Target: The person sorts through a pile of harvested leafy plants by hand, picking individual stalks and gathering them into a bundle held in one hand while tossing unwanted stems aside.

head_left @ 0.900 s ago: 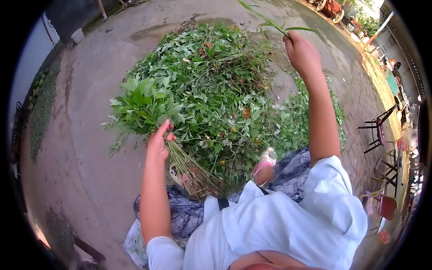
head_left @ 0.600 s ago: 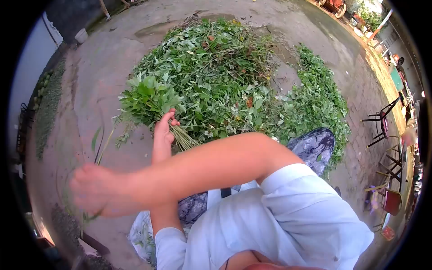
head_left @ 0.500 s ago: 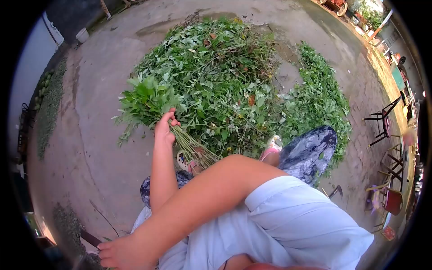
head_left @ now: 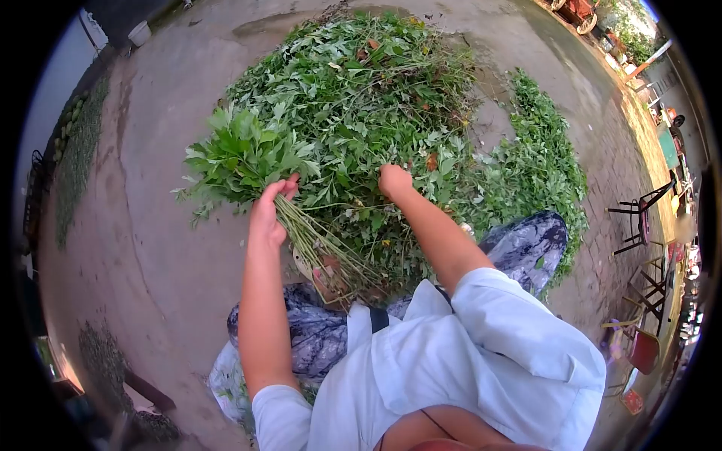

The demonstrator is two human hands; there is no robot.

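My left hand [head_left: 269,209] is closed around a bunch of leafy green stems [head_left: 244,154]. The leaves fan out above the hand, and the bare stems slant down to the right, over one foot. My right hand [head_left: 395,182] reaches into the middle of a big heap of cut leafy plants [head_left: 338,113]. Its fingers are curled closed against the leaves; what they grip is hidden.
A smaller spread of the greens [head_left: 541,150] lies to the right. My knee in dark patterned cloth [head_left: 530,244] is beside it. Folding chairs [head_left: 639,214] stand along the right side. A white bucket [head_left: 139,34] is at the far left, and a plastic bag [head_left: 229,379] lies by my left side.
My right hand has swung from the lower left, across my body, to the heap. The left hand still holds its bunch, slightly lower in view.
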